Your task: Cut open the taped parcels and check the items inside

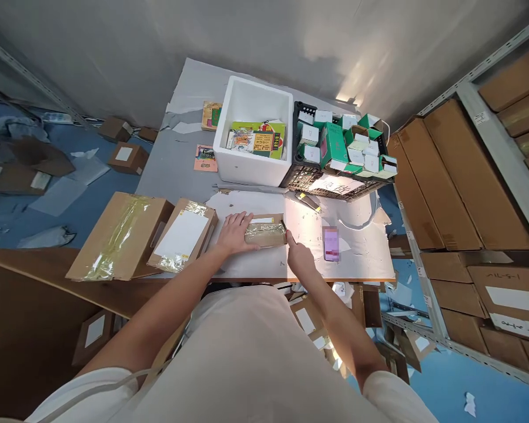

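A small cardboard box (267, 234) with shiny clear tape and a white label lies near the front edge of the table. Across its left end rests my left hand (237, 235), thumb along the near side and fingers toward the far side, gripping it. At the opposite end, my right hand (300, 257) is closed, a finger pressed against the box's right edge; its other fingers are curled and partly hidden. Beyond the box lies a yellow-and-black box cutter (307, 202). A phone (331, 244) with a lit screen is to the right of my right hand.
Two taped cartons, a large one (121, 235) and a labelled one (183, 235), stand at left. Behind are a white foam bin (253, 167) with books and a black crate (300, 176) of green-and-white boxes. A carton-filled shelf (480, 117) borders the right.
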`<state>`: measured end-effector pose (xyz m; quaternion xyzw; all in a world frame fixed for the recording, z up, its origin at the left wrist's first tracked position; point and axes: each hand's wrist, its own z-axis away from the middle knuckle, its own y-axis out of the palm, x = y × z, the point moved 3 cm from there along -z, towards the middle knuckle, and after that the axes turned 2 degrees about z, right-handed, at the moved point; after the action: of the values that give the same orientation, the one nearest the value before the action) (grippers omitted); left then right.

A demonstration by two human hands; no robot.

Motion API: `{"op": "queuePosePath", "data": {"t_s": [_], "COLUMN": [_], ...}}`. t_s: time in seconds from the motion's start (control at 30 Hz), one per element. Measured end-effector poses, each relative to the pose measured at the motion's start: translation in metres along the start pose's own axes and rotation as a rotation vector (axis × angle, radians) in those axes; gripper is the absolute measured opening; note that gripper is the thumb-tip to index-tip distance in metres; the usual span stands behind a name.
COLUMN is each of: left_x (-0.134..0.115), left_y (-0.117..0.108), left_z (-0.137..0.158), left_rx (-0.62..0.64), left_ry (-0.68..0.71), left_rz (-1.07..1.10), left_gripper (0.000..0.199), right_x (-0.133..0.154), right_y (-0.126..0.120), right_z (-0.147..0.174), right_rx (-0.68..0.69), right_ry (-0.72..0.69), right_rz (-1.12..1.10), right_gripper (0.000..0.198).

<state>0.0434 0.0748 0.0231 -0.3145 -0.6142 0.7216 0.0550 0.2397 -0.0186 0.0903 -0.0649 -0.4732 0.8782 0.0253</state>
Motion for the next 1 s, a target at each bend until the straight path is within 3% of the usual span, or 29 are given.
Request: {"op": "queuePosePath", "data": {"t_s": [0.33, 0.57, 0.73, 0.83, 0.93, 1.0], "left_x": [-0.001, -0.002, -0.002, -0.002, -0.003, -0.006], "left_y": [0.003, 0.005, 0.002, 0.002, 0.002, 0.002], "left_z": [-0.001, -0.002, -0.003, -0.003, -0.003, -0.002], "left_rx": [-0.042, -0.022, 0.029, 0.044, 0.031, 0.016], "left_ry": [-0.008, -0.038, -0.077, -0.076, -0.089, -0.118], "left_rz": [-0.008, -0.020, -0.018, -0.025, -0.042, -0.063], "left_gripper": [0.113, 0.116, 0.113, 0.113, 0.114, 0.114], "right_x": [0.008, 0.001, -0.014, -0.033, -0.048, -0.044], "right_y": [-0.013, -0.024, -0.013, 0.004, 0.028, 0.048], "right_z": [0.010, 0.014, 0.015, 0.016, 0.011, 0.001], "right_rx": [0.046, 0.121, 0.093, -0.046, -0.215, -0.254], "right_ry": [0.049, -0.006, -0.033, -0.024, 0.070, 0.127], "right_rz": [0.006, -0.012, -0.035, -0.272, -0.838, -1.278], "right_gripper": [0.071, 0.070, 0.074, 0.067, 0.060, 0.054]}}
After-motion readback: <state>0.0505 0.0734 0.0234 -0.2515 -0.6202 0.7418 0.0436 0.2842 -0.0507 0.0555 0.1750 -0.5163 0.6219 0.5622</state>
